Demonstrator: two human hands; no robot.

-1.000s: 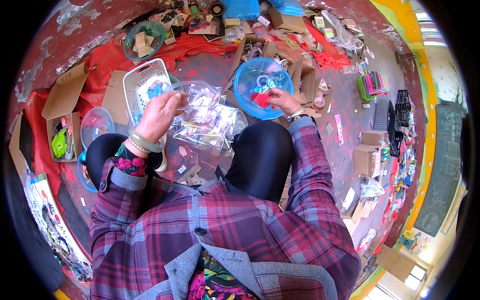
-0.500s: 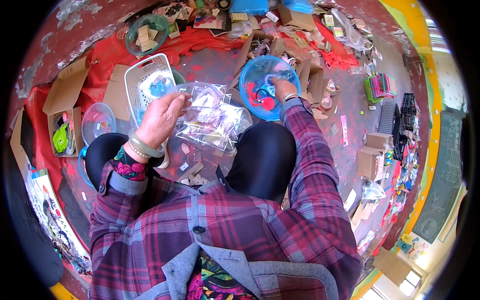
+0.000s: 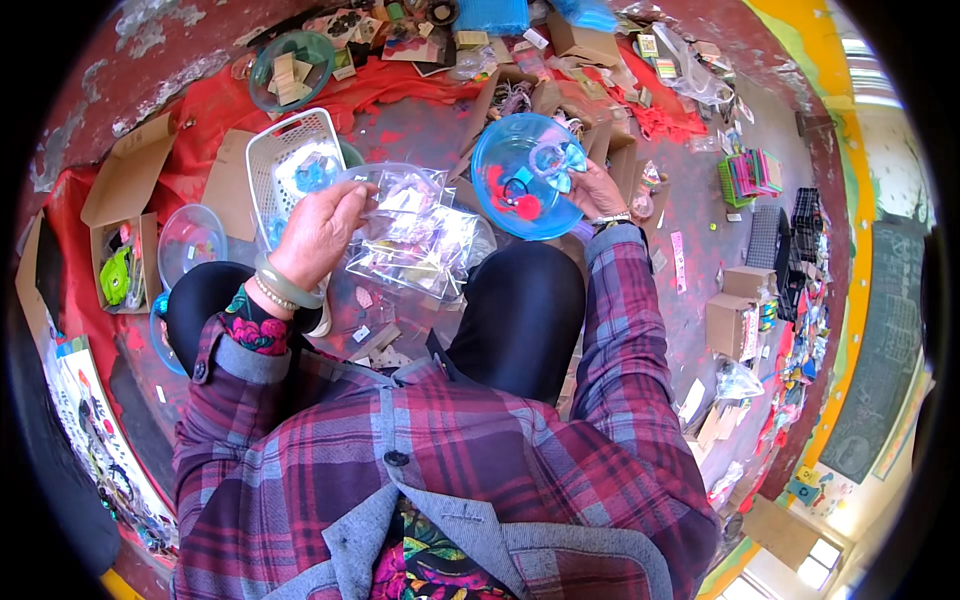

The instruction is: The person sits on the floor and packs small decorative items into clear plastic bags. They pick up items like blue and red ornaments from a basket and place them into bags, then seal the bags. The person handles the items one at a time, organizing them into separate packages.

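"What did the right hand have?"

"Its grip was closed, thumb and fingers pinching a shiny blue bow with a pale ring beside it. The bow was up over the right side of the blue basin."

"And the left hand?"

"That grip was closed too, thumb against fingers, on the upper left edge of a clear plastic bag. I couldn't tell whether the bag's mouth was open."

"What lay under it?"

"More glossy clear packets, between the person's knees. Glare hid most of their contents."

"Was there anything in the basin?"

"A red pompom, with a dark loop just beside it."

"And farther out?"

"A white basket stood beyond the left hand, with a clear-wrapped blue item in it. Left of that were a clear tub and an open cardboard box holding something bright green. Red cloth was spread across the floor behind."
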